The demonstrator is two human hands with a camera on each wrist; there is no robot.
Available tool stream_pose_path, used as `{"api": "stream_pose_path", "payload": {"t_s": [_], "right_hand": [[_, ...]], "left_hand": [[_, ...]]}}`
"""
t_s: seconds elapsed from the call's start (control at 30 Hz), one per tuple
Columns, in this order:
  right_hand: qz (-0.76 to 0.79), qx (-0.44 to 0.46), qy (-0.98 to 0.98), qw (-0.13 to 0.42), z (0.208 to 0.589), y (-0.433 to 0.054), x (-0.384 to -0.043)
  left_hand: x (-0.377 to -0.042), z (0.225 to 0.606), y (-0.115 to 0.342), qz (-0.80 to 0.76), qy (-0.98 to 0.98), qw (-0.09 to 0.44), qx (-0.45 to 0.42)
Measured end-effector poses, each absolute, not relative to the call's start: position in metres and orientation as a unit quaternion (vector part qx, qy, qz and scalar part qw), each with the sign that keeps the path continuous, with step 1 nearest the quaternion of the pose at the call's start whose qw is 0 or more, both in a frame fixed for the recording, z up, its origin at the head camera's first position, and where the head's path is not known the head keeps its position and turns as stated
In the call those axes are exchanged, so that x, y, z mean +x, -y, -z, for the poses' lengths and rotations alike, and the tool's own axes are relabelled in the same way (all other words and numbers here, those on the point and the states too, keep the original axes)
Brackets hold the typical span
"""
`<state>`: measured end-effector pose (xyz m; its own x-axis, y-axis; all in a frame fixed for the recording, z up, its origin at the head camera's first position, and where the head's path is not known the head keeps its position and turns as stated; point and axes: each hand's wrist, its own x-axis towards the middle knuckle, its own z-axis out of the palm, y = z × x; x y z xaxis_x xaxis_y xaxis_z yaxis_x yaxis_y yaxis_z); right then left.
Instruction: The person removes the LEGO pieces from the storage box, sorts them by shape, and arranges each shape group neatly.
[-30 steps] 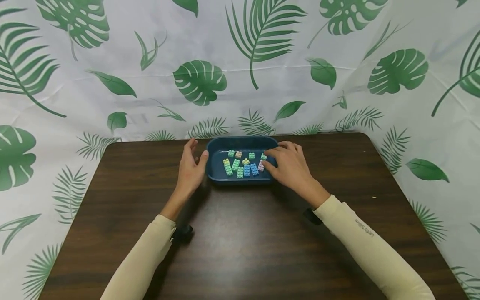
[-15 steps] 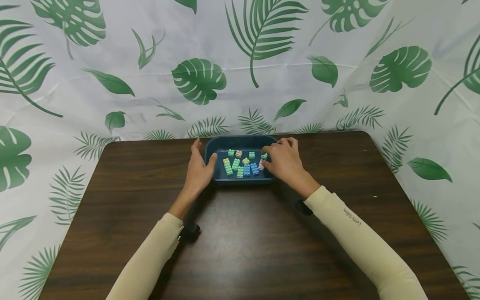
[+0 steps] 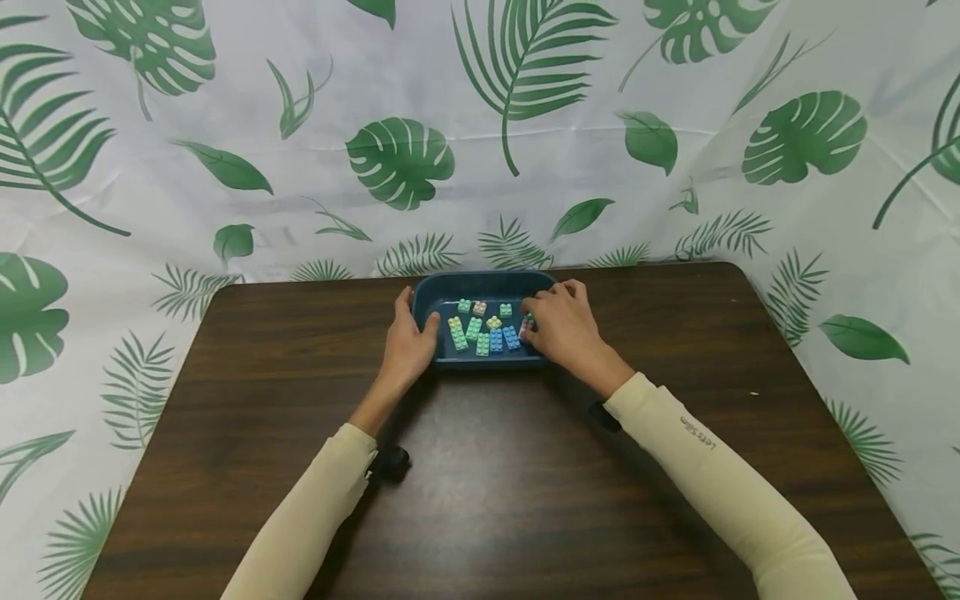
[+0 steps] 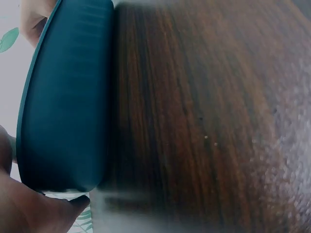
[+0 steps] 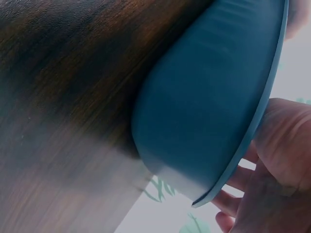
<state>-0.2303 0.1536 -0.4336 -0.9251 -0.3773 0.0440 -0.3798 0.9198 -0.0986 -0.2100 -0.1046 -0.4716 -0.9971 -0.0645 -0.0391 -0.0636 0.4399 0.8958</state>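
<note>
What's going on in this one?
A person's two hands are at a blue tray of small toy bricks at the far edge of a table. The left hand holds the tray's left end. The right hand reaches over the right end, its fingertips down among the bricks there; whether it grips one is hidden. The other bricks, green, blue, yellow and pinkish, lie spread over the tray's bottom.

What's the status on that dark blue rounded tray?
Left hand at left end of tray; right hand over right end, grip unclear. Tray on brown wood-grain table, small multicoloured studded bricks inside. Right hand partly blocks some.
</note>
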Motion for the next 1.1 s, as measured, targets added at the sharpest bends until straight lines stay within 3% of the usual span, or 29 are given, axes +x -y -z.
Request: {"api": "stream_pose_path", "payload": {"t_s": [0.93,1.1], "right_hand": [[-0.057,0.189,0.980,-0.001,0.450,-0.147,-0.228],[-0.065,0.183,0.981,0.020,0.446,-0.151,-0.231]], "left_hand": [[-0.202,0.475,0.102,0.486,0.873,-0.006,0.037],[-0.208,0.473,0.097,0.482,0.876,-0.001,0.031]]}}
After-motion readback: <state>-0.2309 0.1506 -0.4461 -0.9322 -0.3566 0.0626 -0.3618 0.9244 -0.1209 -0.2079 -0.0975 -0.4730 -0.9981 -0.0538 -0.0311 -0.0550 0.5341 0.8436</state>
